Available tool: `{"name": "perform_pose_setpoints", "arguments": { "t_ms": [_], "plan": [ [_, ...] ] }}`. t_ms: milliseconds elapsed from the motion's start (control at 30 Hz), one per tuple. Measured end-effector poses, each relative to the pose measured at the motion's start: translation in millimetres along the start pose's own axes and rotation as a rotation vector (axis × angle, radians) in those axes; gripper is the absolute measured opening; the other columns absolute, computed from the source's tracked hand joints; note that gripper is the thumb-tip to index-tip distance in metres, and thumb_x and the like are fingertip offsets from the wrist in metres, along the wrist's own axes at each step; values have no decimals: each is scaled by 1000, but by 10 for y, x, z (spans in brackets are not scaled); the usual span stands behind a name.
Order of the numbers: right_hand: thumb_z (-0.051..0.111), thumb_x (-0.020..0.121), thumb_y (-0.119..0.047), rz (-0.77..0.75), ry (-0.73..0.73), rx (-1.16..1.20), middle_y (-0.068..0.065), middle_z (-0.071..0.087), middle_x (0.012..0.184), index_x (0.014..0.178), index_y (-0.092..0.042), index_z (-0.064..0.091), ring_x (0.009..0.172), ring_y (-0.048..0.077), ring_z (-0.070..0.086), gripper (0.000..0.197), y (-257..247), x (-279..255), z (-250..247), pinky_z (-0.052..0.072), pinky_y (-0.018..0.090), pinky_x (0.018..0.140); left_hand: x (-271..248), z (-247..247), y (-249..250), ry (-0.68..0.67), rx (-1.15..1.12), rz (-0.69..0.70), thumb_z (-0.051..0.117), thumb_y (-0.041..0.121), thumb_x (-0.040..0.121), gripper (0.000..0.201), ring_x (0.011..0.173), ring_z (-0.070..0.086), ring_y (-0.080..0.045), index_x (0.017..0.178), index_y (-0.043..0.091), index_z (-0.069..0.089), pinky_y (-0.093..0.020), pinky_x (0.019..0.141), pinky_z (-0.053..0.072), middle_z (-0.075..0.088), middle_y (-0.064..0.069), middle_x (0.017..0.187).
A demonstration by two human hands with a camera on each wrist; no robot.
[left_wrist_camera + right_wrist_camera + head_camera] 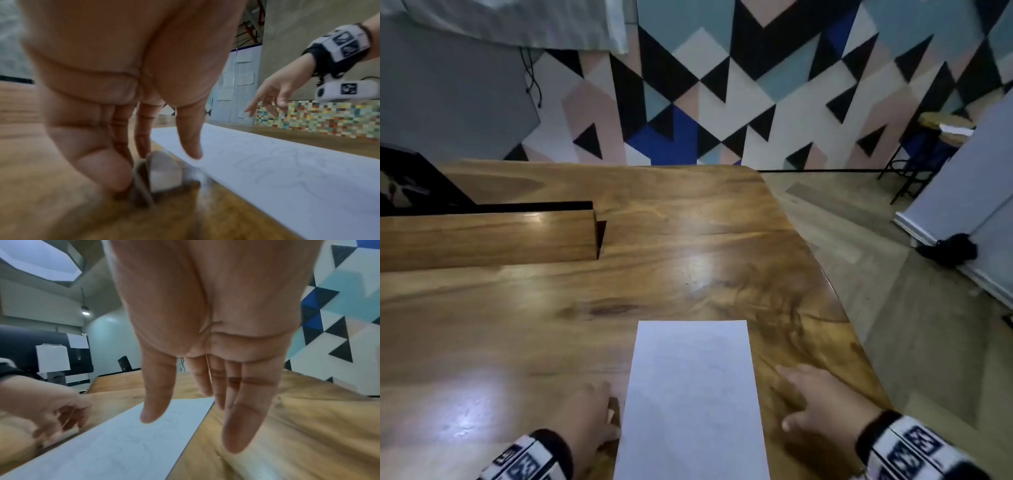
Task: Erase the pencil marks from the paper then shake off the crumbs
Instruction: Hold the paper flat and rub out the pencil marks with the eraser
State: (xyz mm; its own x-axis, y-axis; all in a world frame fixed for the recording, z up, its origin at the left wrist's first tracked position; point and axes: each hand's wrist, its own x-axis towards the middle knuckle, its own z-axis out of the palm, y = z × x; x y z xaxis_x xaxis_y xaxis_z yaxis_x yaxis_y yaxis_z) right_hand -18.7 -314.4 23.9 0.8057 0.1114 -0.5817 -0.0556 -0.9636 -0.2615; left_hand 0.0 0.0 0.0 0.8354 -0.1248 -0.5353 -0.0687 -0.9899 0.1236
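A white sheet of paper (691, 394) lies on the wooden table (534, 325) near its front edge. Faint pencil lines (273, 160) show on it in the left wrist view. My left hand (599, 407) sits at the paper's left edge, fingers curled down onto a small whitish eraser (164, 172) that rests on the table. The eraser (65, 434) also shows under those fingers in the right wrist view. My right hand (808, 397) is open with its fingers spread, just right of the paper and holding nothing; whether it touches the table is unclear.
A long raised wooden block (489, 236) crosses the left half of the table. A dark object (410, 185) stands at the far left. The table's rounded right edge (839, 301) drops to the floor close to my right hand.
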Motion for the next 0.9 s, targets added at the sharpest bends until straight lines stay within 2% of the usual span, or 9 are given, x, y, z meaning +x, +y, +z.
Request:
{"name": "perform_pose_setpoints", "arguments": {
  "t_ms": [100,200,300,367,500,600,700,767,900],
  "plan": [
    [72,79,-37,-18,49,64,-4,13,158,152,-19,12,143,16,18,96,-43,265,-5,17,23,114,75,78,-9,-24,-26,-75,58,28,83,36,108,57,-21,113,16,42,-27,85,45,57,-6,119],
    [72,76,-45,-69,53,-37,-11,-1,159,152,-21,0,146,16,2,107,-119,510,73,13,33,118,75,107,-45,29,-104,-69,57,25,83,16,97,59,-17,95,21,47,-23,71,42,64,-1,103],
    [67,76,-54,-67,54,-139,-14,-18,157,150,-23,-12,145,12,-16,113,-131,711,116,1,42,119,123,-9,0,133,-281,-18,58,19,82,9,63,53,-2,91,21,55,-13,48,37,58,8,70],
    [65,76,-57,-67,48,-166,-14,-23,155,150,-22,-15,143,11,-21,115,-151,804,116,-3,45,117,221,-141,105,143,-421,64,64,15,79,13,48,51,-2,86,25,59,-11,45,37,53,9,58],
    [65,74,-60,-71,15,-179,-16,-27,153,149,-24,-17,141,10,-26,116,-130,938,124,-7,48,116,569,-294,409,29,-644,169,75,17,70,21,39,48,0,89,24,69,-16,51,39,57,7,62],
    [64,74,-61,-78,-11,-176,-17,-29,152,148,-26,-19,141,10,-27,117,-119,979,154,-9,48,115,875,-311,643,28,-650,225,74,17,72,25,54,53,3,97,22,71,-17,63,42,65,7,73],
    [65,74,-60,-72,-19,-152,-17,-31,151,148,-27,-20,141,8,-27,118,-119,1000,171,-9,46,115,1107,-269,836,30,-631,236,67,13,78,27,82,63,-9,104,18,68,-10,67,45,71,3,97],
    [66,72,-61,-71,-23,-143,-17,-32,151,147,-27,-21,140,8,-27,120,-126,1004,188,-9,45,115,1202,-243,953,47,-639,218,68,10,77,29,82,63,-13,105,17,68,-16,69,45,72,-4,102],
    [68,67,-65,-58,-18,-127,-17,-35,148,146,-26,-24,138,7,-30,127,-142,997,235,-11,47,115,1352,-245,1184,149,-572,214,73,14,72,25,85,63,-15,98,15,70,-18,73,41,73,-4,99]
  ]
}}
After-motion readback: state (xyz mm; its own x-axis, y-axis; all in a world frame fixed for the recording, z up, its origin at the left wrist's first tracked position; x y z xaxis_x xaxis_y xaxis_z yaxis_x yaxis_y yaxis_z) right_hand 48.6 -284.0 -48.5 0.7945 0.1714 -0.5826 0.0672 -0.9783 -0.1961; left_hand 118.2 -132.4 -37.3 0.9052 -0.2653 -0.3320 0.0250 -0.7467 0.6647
